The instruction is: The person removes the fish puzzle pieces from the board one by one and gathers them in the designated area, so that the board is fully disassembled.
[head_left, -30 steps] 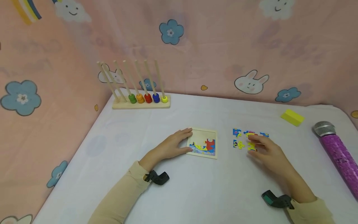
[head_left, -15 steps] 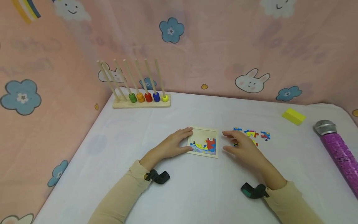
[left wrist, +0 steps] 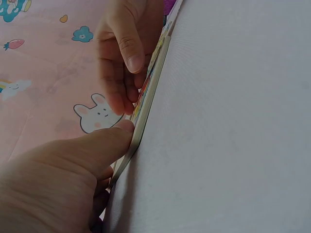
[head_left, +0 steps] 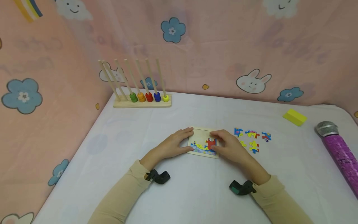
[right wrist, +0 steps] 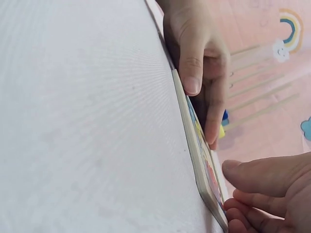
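Note:
A square wooden puzzle board [head_left: 202,132] lies on the white table between both hands. A red piece [head_left: 210,142] and a blue-and-yellow strip [head_left: 200,149] fill its lower part; its upper left is bare wood. My left hand [head_left: 173,144] rests at the board's left side, fingers at the far corner, thumb [left wrist: 109,143] along the near one. From the right, my right hand [head_left: 233,146] reaches over the board's right edge, its index fingertip and thumb beside the red piece. Nothing shows between its fingers in the right wrist view. Several loose puzzle pieces [head_left: 252,134] lie right of the board, one partly behind the right hand.
A wooden counting rack [head_left: 142,105] with upright pegs and coloured beads stands at the back left. Toward the right are a yellow block [head_left: 295,117] and a purple microphone [head_left: 339,152]. A pink patterned cloth [head_left: 209,46] hangs behind the table.
My right hand has moved left, from over the loose pieces to the board's right edge, uncovering most of those pieces. The left hand and the board stay in place.

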{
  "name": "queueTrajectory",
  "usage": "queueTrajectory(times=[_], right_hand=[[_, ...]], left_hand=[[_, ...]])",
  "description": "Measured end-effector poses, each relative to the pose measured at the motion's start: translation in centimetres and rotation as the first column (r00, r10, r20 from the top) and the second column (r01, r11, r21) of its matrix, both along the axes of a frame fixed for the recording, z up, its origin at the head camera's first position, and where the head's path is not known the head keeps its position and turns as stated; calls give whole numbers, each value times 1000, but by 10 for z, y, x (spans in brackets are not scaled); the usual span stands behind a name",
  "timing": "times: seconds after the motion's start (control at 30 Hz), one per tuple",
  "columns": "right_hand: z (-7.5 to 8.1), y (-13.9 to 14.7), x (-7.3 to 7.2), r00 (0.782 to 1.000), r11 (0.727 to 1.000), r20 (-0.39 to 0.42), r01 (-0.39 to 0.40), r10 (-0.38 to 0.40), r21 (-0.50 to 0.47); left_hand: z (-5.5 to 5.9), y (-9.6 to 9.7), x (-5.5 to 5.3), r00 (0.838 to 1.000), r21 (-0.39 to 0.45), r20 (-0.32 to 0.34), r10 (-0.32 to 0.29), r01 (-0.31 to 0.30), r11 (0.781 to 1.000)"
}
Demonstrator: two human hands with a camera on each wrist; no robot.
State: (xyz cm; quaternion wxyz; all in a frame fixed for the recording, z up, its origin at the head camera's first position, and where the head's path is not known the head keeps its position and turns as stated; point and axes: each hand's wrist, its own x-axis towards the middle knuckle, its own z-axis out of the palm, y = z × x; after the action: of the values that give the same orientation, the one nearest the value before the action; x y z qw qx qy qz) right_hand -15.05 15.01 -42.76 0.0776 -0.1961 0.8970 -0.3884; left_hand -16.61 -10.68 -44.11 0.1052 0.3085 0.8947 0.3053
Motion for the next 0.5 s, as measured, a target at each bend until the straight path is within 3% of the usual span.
queueTrajectory(times=[0.23, 0.5], right_hand=[[-8, 1, 2, 995, 999, -90, -42, 44, 23], [-12, 2, 4, 995, 999, -92, -31, 32, 6]], left_hand=[[1, 0, -1, 1000, -1, -7, -4, 4, 1000], [-1, 0, 0, 1000, 4, -1, -5, 5, 1000]])
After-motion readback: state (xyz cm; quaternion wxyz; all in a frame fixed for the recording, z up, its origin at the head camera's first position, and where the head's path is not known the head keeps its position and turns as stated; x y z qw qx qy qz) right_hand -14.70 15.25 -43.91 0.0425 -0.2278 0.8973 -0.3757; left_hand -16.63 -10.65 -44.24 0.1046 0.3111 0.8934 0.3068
